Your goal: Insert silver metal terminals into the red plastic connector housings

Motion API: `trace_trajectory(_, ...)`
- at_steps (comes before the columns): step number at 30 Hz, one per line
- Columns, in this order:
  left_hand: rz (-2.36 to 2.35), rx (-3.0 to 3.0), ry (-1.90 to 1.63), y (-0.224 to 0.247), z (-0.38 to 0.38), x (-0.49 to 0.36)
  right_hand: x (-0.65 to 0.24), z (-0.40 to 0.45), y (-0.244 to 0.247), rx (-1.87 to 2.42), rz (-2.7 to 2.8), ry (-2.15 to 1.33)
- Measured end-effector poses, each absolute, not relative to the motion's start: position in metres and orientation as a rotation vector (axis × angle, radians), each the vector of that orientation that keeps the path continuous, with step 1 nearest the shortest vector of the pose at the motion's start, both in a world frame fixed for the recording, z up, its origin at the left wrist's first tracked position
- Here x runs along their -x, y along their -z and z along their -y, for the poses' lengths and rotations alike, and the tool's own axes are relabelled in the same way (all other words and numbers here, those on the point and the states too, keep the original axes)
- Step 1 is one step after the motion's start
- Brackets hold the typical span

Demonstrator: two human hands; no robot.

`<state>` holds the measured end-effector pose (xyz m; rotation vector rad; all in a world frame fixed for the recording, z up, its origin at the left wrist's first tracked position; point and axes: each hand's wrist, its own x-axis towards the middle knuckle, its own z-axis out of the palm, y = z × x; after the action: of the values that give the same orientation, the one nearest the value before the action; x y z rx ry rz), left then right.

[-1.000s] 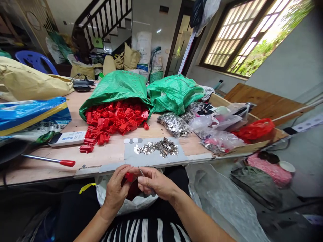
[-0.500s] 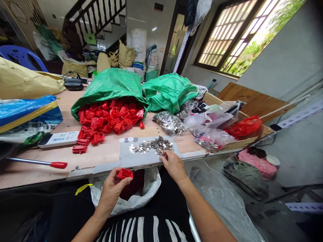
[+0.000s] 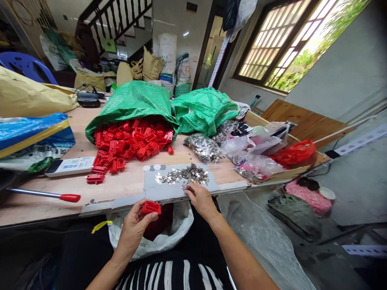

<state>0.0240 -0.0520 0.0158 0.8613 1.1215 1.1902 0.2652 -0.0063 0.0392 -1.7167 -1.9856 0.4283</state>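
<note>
Between the thumb and fingers of my left hand point(image 3: 136, 220) is a red plastic housing point(image 3: 151, 208), held over an open white sack point(image 3: 181, 231) at my lap. My right hand point(image 3: 202, 201) is at the table's front edge, its thumb and fingertips pinched together. Whatever small piece sits in that pinch is too small to make out. Just beyond those fingertips, a pile of small silvery metal pieces point(image 3: 193, 173) lies spread on a grey board point(image 3: 150, 189). Many more red housings point(image 3: 130, 141) spill from a green woven bag point(image 3: 139, 98) at the back left.
A lever with a red grip point(image 3: 70, 197) juts over the table at left, near a white device point(image 3: 71, 166). A clear bag of metal pieces point(image 3: 204, 147) lies behind the pile. At right stands a box of plastic bags point(image 3: 302, 169).
My right hand has moved left and slightly nearer me, away from the pile, with its fingertips pinched. My left hand keeps the red housing almost in place.
</note>
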Motion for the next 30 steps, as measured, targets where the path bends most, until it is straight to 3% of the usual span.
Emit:
trace_trajectory(12, -1.115, -0.974, -1.190, -0.018, 0.050, -0.027, -0.266, 0.008, -0.037, 1.670, 1.938, -0.425)
trace_trajectory(20, -1.206, -1.254, -1.253, -0.024, 0.048, -0.029, -0.235, 0.026, -0.058, 1.394, 1.837, -0.817)
trace_trajectory(30, -1.381, -1.814, -1.271, -0.024, 0.052, -0.025, -0.201, 0.037, -0.065, 1.225, 2.000, -0.675)
